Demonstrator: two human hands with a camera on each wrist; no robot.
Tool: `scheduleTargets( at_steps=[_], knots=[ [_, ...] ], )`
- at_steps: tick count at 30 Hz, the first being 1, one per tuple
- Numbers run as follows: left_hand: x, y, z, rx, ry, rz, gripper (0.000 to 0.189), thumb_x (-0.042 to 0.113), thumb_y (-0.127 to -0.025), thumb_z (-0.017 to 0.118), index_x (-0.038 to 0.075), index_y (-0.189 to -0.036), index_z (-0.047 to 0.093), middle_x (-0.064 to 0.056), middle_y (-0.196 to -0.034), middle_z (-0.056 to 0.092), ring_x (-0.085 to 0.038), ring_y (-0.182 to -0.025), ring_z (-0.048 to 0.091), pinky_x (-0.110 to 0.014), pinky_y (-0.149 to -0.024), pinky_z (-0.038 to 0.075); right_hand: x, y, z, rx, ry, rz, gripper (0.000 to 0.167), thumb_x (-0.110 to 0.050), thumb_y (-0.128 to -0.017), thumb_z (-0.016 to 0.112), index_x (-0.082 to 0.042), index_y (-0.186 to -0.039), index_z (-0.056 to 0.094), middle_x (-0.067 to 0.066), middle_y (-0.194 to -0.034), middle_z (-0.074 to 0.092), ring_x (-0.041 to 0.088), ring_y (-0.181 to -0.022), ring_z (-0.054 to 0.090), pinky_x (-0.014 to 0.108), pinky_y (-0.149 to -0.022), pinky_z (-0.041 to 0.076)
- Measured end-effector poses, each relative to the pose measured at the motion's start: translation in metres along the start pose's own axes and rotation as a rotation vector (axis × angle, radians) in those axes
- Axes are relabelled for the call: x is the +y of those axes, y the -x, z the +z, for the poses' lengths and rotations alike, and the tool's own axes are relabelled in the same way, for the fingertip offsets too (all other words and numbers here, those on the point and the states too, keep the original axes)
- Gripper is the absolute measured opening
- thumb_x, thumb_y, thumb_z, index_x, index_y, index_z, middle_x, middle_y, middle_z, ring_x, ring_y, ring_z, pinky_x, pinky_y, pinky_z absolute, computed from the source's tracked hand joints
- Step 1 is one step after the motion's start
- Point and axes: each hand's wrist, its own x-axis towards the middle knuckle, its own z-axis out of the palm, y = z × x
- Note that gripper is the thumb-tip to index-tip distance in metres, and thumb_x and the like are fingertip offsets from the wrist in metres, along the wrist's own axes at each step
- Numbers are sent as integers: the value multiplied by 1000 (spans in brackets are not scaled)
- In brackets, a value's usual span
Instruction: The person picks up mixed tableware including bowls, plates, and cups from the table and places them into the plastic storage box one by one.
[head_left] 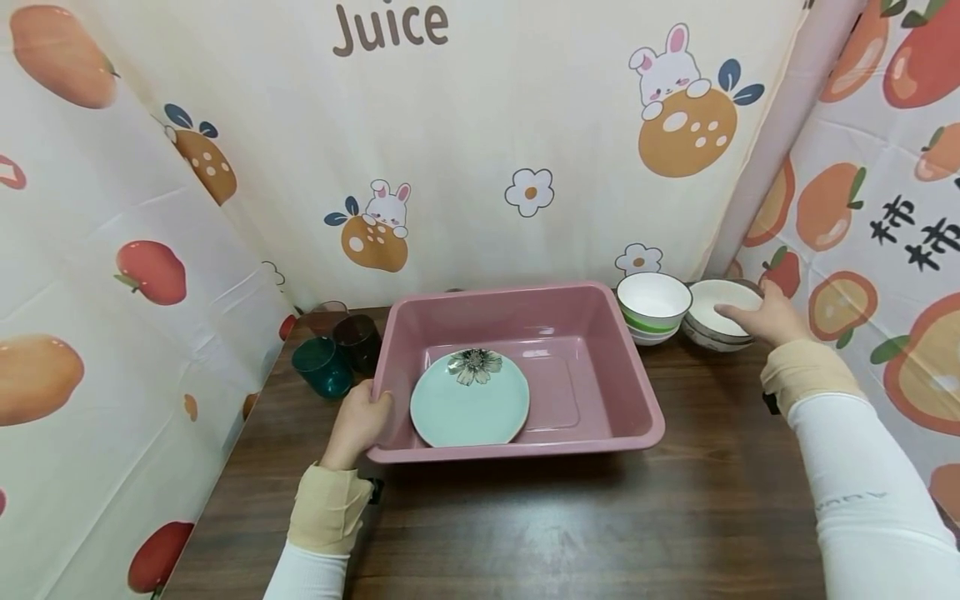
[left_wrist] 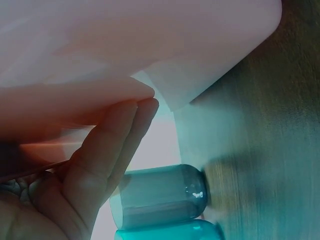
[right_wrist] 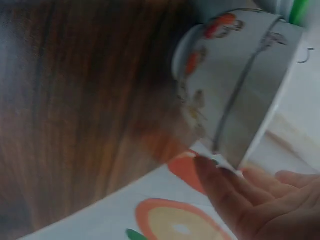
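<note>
A pink plastic basin [head_left: 592, 367] stands on the table, with a pale mint plate [head_left: 468, 408] bearing a dark flower lying in its left part. My left hand [head_left: 358, 427] grips the basin's left rim near the front corner; in the left wrist view its fingers [left_wrist: 112, 135] lie against the outer wall. Over at the right, my right hand [head_left: 776, 317] reaches to a stack of patterned bowls [head_left: 720, 312], thumb over the opening. In the right wrist view extended fingers [right_wrist: 225, 187] are at the rim of a flower-patterned bowl [right_wrist: 220, 75]; firm contact cannot be made out.
White bowls [head_left: 654, 296], one with a green band, stand stacked between the basin and the patterned bowls. Left of the basin are a teal glass [head_left: 324, 368] and a dark glass [head_left: 358, 342]. Fruit-printed cloth [head_left: 480, 150] hangs behind and at both sides of the brown table [head_left: 600, 525].
</note>
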Motion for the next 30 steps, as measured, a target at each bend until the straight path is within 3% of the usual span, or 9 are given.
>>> scheduleTargets(
  at_steps=[5, 8, 12, 15, 21, 30],
  knots=[
    [0, 0, 0, -5, 3, -7, 36, 17, -97, 46, -10, -117, 57, -27, -107, 66, -28, -83, 63, -40, -73, 55, 10, 0, 4, 42, 6, 47, 96, -45, -94, 51, 27, -141, 7, 52, -137, 25, 64, -126, 30, 66, -107, 28],
    [0, 0, 1, -5, 6, -3, 36, 16, -97, 46, -11, -117, 57, -28, -107, 66, -28, -83, 64, -41, -73, 55, 15, 0, 4, 71, 35, 79, 84, -40, -95, 49, 31, -133, 24, 52, -128, 35, 62, -118, 39, 64, -102, 35],
    [0, 0, 0, -3, 12, 4, 35, 16, -96, 46, -11, -117, 57, -28, -107, 66, -28, -83, 64, -41, -73, 56, 24, -2, 5, 95, 111, 88, 67, -34, -93, 50, 30, -113, 46, 49, -109, 50, 57, -96, 52, 59, -81, 45],
    [0, -1, 0, -2, 12, 6, 35, 16, -96, 46, -11, -116, 58, -28, -107, 66, -28, -83, 64, -41, -73, 55, 29, -4, 7, 117, 150, 100, 56, -27, -89, 50, 27, -102, 54, 45, -98, 55, 53, -87, 55, 52, -69, 46],
    [0, 0, 1, -1, 7, 5, 36, 16, -96, 46, -11, -116, 58, -28, -107, 66, -30, -84, 64, -42, -74, 55, 31, -5, 6, 110, 169, 158, 47, -17, -81, 49, 27, -96, 55, 42, -91, 56, 53, -84, 55, 49, -64, 46],
    [-1, -1, 0, -4, 14, -3, 35, 16, -96, 46, -10, -115, 58, -27, -105, 67, -27, -81, 64, -39, -71, 55, 29, -4, 7, 108, 151, 183, 53, -19, -81, 55, 29, -103, 50, 44, -97, 53, 52, -88, 54, 51, -71, 48]
  ],
)
